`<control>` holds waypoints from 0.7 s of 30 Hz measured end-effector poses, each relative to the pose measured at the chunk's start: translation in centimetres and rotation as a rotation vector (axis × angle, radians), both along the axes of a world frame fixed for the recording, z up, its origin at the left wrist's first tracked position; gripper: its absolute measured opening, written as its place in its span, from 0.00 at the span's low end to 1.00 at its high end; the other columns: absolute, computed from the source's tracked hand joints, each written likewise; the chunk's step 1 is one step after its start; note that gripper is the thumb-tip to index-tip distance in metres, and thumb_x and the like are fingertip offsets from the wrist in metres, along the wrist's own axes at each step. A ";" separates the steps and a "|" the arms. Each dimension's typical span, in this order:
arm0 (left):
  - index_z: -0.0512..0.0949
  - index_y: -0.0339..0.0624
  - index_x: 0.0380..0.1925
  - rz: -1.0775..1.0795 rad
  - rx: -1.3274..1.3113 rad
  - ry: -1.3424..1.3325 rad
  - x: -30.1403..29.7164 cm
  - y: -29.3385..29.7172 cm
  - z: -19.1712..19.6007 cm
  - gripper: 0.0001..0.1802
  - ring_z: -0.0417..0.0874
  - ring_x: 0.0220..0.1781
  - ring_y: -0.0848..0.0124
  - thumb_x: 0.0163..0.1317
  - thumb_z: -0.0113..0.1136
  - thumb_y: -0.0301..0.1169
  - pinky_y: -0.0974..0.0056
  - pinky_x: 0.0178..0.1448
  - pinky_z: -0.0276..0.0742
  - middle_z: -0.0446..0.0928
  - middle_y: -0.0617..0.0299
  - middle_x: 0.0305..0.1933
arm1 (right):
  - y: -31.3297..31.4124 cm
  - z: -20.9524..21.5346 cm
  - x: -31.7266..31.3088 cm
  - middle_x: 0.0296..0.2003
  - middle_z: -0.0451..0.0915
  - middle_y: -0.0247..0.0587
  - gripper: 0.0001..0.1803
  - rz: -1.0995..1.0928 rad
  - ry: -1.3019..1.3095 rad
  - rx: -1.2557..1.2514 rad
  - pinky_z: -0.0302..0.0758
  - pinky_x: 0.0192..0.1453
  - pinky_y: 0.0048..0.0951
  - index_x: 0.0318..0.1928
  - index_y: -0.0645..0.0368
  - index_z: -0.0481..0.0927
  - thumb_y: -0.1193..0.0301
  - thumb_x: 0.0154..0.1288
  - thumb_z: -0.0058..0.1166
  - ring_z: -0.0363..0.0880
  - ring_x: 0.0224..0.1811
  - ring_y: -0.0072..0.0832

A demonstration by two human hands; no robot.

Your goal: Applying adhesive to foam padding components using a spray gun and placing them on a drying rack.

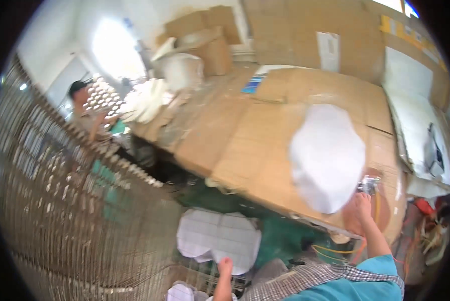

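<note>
Cardboard sheets cover the surface (265, 135), and a white moulded piece (327, 155) lies on them near the front edge, partly overhanging toward the person. The right hand (363, 203) reaches up to the lower right rim of that piece; it seems closed around a small metal tool (369, 184) with an orange hose (335, 250) trailing back under the arm, though blur keeps the fingers from being read clearly. The left hand (225, 268) comes up at the lower edge, fingers together, touching the bottom of a second white piece (219, 238) that sits lower, over the green floor; whether it pinches or only rests there I cannot tell.

Risks, as I judge them: the white piece hangs close to the edge, so a push from the tool could slide it off. The hose loops loosely near the arm and could snag and jerk the tool. A stacked rack (64, 200) crowds the left side, leaving little room to swing.
</note>
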State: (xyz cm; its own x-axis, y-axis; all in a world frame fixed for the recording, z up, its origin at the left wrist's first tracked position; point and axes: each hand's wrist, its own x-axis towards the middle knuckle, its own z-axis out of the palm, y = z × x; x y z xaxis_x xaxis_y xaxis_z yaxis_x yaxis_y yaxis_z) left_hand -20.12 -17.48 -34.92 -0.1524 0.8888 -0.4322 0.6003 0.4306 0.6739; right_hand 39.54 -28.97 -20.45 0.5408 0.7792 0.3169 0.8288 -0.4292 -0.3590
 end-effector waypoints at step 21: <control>0.54 0.49 0.63 -1.094 0.597 0.336 56.3 4.3 13.6 0.35 0.37 0.71 0.49 0.57 0.51 0.44 0.41 0.67 0.39 0.43 0.51 0.70 | -4.8 2.0 10.2 0.53 0.67 0.57 0.40 0.173 -0.122 0.007 0.60 0.61 0.46 0.57 0.65 0.65 0.64 0.42 0.64 0.63 0.57 0.50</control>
